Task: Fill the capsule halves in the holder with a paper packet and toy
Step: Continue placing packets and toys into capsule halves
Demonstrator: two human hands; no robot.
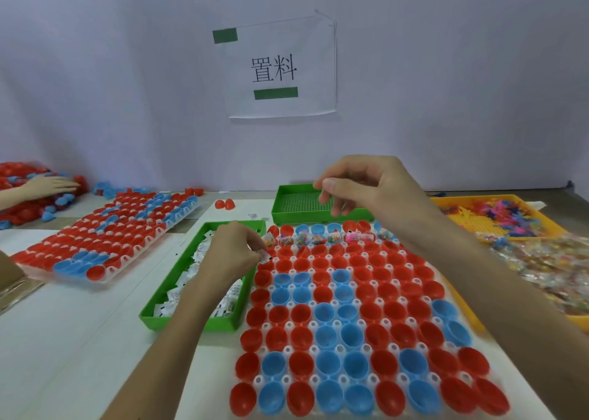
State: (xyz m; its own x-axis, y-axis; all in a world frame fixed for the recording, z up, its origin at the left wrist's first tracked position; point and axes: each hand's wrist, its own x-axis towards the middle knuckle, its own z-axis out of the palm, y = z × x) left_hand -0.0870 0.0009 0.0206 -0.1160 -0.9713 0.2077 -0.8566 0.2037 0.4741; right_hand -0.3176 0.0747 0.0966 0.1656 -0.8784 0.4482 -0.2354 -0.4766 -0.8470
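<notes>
A white holder (288,324) before me carries rows of red and blue capsule halves (350,311). Several halves in its far row hold small toys (318,238). My left hand (232,254) hovers at the holder's far left corner and pinches a small white paper packet (264,255). A green tray (153,314) full of paper packets lies under that hand. My right hand (360,185) hangs in the air above the holder's far row, fingers loosely curled, nothing visible in them.
An empty green tray (280,203) stands behind the holder. A yellow tray (459,201) with colourful toys and clear bags sits right. A second filled holder (105,228) lies left, near another person's hand (47,185) on a red and blue capsule pile. Two red halves (224,203) lie loose.
</notes>
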